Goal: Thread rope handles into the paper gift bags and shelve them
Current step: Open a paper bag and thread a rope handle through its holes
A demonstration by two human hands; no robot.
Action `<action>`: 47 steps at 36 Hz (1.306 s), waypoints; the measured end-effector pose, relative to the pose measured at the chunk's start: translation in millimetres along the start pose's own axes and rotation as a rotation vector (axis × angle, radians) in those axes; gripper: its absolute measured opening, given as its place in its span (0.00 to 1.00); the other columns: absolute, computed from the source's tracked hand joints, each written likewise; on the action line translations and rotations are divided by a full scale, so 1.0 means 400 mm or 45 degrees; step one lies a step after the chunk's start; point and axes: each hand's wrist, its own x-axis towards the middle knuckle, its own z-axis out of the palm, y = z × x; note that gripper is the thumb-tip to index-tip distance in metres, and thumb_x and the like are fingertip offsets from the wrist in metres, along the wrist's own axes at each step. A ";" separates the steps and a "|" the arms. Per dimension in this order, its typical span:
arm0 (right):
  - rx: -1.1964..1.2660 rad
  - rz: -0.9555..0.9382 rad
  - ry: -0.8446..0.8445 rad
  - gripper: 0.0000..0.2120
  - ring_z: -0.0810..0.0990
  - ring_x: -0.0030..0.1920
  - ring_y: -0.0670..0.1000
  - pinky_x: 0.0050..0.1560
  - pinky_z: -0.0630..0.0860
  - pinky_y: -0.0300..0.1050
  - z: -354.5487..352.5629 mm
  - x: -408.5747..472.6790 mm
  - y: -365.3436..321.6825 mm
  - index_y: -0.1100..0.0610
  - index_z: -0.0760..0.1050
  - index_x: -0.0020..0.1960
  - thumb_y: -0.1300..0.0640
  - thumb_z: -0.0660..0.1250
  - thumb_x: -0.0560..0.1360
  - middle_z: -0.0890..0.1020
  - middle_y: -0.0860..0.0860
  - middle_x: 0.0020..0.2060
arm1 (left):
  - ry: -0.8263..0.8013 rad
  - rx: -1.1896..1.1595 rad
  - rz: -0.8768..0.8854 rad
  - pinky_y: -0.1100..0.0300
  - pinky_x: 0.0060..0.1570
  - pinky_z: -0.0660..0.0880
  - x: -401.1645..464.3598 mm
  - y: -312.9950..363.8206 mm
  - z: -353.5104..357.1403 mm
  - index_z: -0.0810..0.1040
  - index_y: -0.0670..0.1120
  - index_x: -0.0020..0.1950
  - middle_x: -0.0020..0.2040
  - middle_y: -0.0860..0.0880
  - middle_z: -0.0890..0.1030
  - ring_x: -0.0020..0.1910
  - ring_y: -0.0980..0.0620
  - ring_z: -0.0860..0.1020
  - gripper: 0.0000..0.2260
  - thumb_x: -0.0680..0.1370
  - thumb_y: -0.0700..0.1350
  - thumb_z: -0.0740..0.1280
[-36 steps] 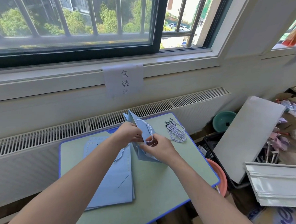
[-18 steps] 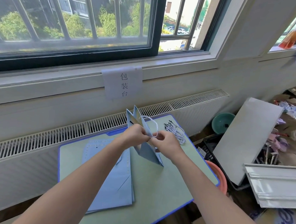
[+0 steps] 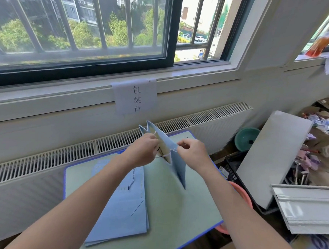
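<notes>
In the head view, the person is holding one blue paper bag (image 3: 177, 162) above the middle of the small table (image 3: 185, 209), near its far edge. The risk, as a judgement: the thin paper could be tearing at the hole if the rope (image 3: 132, 176) is pulled too hard, or the loose rope end could be slipping back out. The left hand (image 3: 143, 151) is gripping the bag's rim with curled fingers. The right hand (image 3: 193, 152) is pinching the opposite rim. A stack of flat bags (image 3: 123, 212) is lying at the table's left side.
</notes>
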 end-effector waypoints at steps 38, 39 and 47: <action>-0.501 -0.250 -0.171 0.09 0.76 0.50 0.54 0.40 0.65 0.46 0.146 -0.002 0.043 0.55 0.75 0.49 0.50 0.62 0.79 0.79 0.52 0.47 | 0.144 -0.754 -0.581 0.57 0.38 0.65 0.007 -0.016 -0.039 0.76 0.31 0.43 0.35 0.45 0.73 0.34 0.50 0.68 0.09 0.76 0.37 0.62; -0.553 -0.231 -0.149 0.11 0.77 0.50 0.55 0.40 0.64 0.46 0.140 0.004 0.053 0.55 0.75 0.50 0.48 0.61 0.80 0.80 0.53 0.47 | 0.132 -0.753 -0.593 0.57 0.38 0.65 0.006 -0.021 -0.038 0.76 0.32 0.44 0.36 0.44 0.73 0.35 0.50 0.69 0.09 0.76 0.37 0.61; -0.226 0.134 -0.045 0.09 0.82 0.41 0.56 0.42 0.75 0.49 0.090 0.051 0.117 0.58 0.75 0.49 0.61 0.56 0.79 0.83 0.55 0.43 | 0.046 -0.803 -0.636 0.55 0.37 0.65 -0.009 -0.044 -0.028 0.75 0.34 0.48 0.38 0.42 0.73 0.36 0.49 0.70 0.09 0.75 0.36 0.57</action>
